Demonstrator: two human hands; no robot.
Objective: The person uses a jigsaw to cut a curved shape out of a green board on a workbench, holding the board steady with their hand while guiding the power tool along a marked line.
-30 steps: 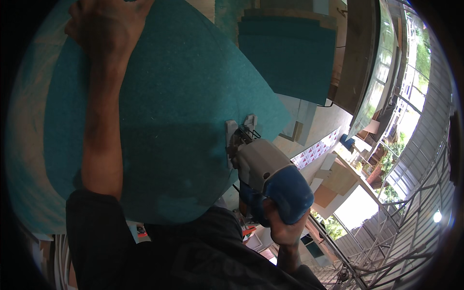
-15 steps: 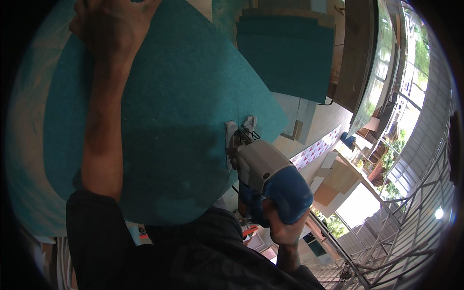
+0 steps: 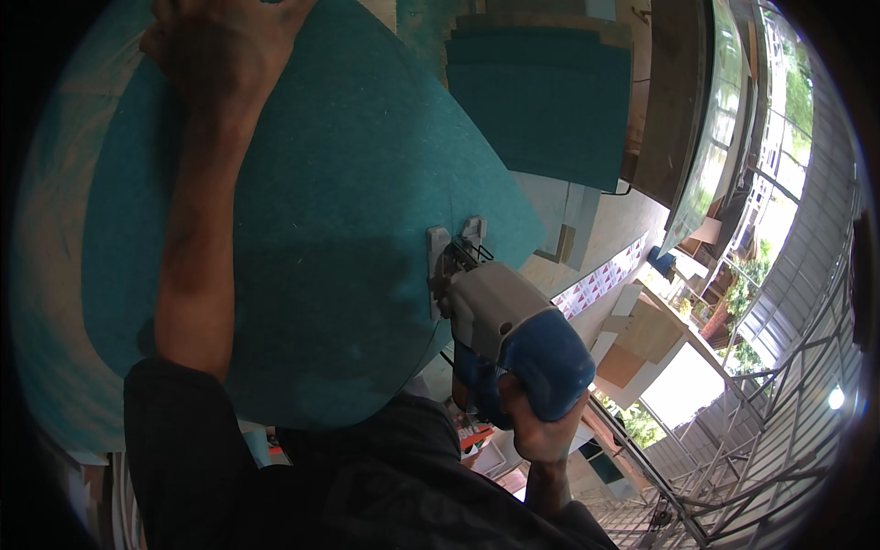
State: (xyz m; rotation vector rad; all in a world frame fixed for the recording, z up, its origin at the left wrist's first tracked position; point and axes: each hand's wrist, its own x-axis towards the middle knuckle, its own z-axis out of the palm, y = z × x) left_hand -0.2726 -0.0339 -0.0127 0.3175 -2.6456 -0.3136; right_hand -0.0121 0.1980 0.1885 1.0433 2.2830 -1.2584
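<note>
A jigsaw (image 3: 522, 321) with a grey body and blue rear handle sits with its metal shoe on a large teal board (image 3: 339, 165), near the board's right-hand edge. My right hand (image 3: 543, 426) is wrapped round its handle. A thin curved line, drawn or cut, runs on the board ahead of the shoe and behind it. The blade is hidden under the tool. My left hand (image 3: 229, 50) presses on the board's far left part, thumb spread from the other fingers, its fingertips cut off by the upper rim. My left forearm crosses the board.
Stacked teal panels (image 3: 541, 105) lie beyond the board to the right. A smeared teal and wood-coloured surface (image 3: 55, 247) shows along the left. Loose board pieces (image 3: 642, 339) lie at the right, near a metal-framed wall (image 3: 770, 449). My torso is close against the board's near edge.
My left hand has shifted slightly to the right in the view. The jigsaw and my right hand look almost unmoved, and the board's right corner sits slightly farther left.
</note>
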